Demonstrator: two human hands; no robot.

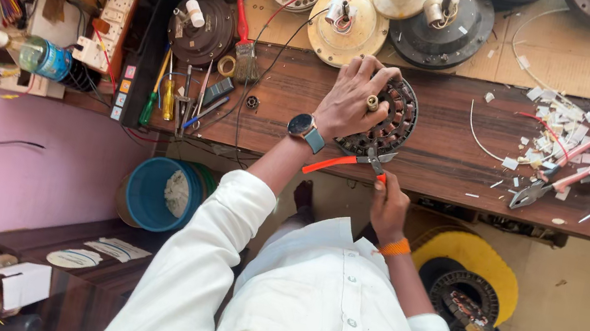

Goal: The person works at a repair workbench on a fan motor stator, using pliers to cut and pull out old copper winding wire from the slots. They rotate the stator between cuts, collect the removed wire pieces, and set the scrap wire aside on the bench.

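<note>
My left hand [352, 101] lies flat on a round dark motor stator [396, 119] at the front of the wooden workbench [444, 147], holding it down. A watch sits on that wrist and a ring on one finger. Just below the stator, my right hand [387, 204] grips the orange handles of a pair of cutters [348, 160], whose jaws touch the stator's near edge. An orange band circles the right wrist.
Several fan motor housings [349, 21] stand at the back of the bench. Pliers [541, 189] and paper scraps lie to the right, screwdrivers [167, 90] and a brush [246, 52] to the left. A blue bucket [153, 193] stands below, and a yellow disc with a stator [467, 289].
</note>
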